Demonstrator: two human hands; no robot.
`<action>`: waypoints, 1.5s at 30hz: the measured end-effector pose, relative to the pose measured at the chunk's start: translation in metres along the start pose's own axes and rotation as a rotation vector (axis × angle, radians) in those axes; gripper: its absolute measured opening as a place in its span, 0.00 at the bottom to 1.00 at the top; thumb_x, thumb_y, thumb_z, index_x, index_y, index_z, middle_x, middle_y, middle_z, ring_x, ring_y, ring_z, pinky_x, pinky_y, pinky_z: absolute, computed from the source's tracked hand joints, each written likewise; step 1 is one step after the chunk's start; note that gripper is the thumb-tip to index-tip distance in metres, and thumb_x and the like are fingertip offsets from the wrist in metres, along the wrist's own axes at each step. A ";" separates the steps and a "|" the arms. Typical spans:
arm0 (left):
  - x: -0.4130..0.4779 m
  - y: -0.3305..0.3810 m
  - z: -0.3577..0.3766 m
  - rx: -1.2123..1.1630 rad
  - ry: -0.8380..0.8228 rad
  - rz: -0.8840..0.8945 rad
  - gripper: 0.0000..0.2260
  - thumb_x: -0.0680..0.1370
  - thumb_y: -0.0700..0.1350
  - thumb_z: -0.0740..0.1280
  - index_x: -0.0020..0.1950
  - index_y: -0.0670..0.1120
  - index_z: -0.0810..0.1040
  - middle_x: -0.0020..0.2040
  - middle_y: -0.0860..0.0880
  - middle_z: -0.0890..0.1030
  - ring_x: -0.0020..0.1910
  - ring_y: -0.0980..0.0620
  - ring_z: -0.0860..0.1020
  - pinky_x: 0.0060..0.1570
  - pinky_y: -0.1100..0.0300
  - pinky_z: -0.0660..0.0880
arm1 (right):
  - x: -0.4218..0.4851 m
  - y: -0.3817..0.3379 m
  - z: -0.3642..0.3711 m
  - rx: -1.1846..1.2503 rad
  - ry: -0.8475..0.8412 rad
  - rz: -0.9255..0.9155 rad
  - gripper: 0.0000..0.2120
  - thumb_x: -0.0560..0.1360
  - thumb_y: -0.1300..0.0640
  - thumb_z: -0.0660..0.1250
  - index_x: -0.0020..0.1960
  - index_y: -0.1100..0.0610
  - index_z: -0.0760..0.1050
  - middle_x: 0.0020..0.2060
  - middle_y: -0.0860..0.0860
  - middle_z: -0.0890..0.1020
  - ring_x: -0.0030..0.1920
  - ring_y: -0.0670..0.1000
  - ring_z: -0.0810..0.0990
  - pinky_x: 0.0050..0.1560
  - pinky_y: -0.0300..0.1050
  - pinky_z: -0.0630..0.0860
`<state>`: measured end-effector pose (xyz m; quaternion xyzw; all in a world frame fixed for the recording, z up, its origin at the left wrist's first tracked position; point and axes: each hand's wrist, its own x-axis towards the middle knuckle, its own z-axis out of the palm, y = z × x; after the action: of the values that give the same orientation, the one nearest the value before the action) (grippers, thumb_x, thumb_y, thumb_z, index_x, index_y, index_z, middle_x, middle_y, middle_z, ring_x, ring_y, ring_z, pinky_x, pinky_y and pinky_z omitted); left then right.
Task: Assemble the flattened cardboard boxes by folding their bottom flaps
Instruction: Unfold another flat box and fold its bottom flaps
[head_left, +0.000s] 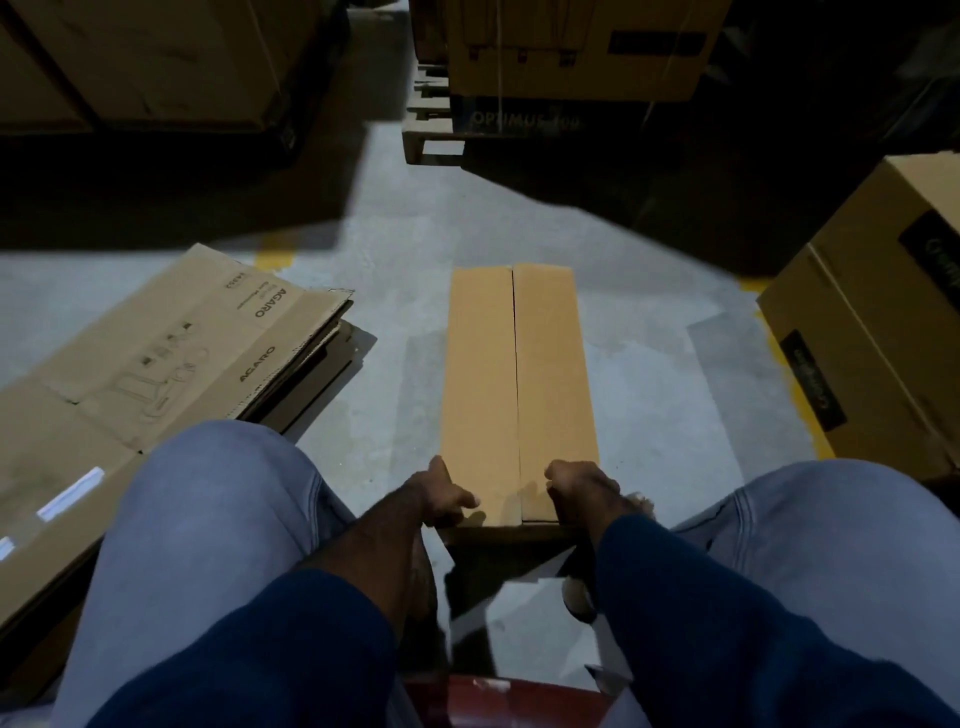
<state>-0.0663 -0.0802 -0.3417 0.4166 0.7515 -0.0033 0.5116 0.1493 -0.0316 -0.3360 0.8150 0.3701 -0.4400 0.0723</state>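
1. Hands both grasp the box (519, 374) at lower centre of frame. The left hand (441, 493) curls over its near left corner and the right hand (582, 488) over its near right corner.
2. Flattened boxes (156, 364) lie stacked on the floor (395, 270) at centre left, untouched.
3. Two folded flaps face up on the box and meet along a seam (515, 395).
4. Judgement: press both flaps level, keeping the seam closed; uneven pressure could spring a flap.
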 end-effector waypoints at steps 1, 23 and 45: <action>-0.002 0.000 0.003 0.050 -0.029 -0.002 0.36 0.75 0.51 0.77 0.71 0.42 0.59 0.61 0.38 0.75 0.53 0.42 0.79 0.46 0.50 0.81 | -0.001 -0.001 0.005 -0.023 0.013 0.010 0.29 0.70 0.38 0.63 0.62 0.58 0.78 0.56 0.59 0.77 0.50 0.58 0.77 0.45 0.47 0.77; -0.010 0.009 -0.046 -0.436 0.366 0.069 0.21 0.81 0.61 0.62 0.62 0.46 0.76 0.59 0.43 0.80 0.57 0.41 0.79 0.56 0.47 0.78 | -0.034 -0.030 0.024 0.700 -0.453 -0.198 0.31 0.84 0.36 0.53 0.71 0.61 0.73 0.66 0.61 0.79 0.67 0.60 0.77 0.67 0.52 0.72; 0.027 -0.021 -0.014 0.108 0.324 -0.072 0.20 0.82 0.53 0.64 0.67 0.40 0.74 0.66 0.40 0.76 0.63 0.40 0.77 0.55 0.52 0.75 | -0.008 -0.044 0.076 0.269 -0.075 -0.380 0.11 0.81 0.51 0.65 0.52 0.54 0.84 0.48 0.52 0.84 0.47 0.53 0.80 0.44 0.44 0.74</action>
<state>-0.0937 -0.0711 -0.3654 0.4113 0.8373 0.0055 0.3602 0.0672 -0.0385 -0.3661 0.7159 0.4521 -0.5211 -0.1074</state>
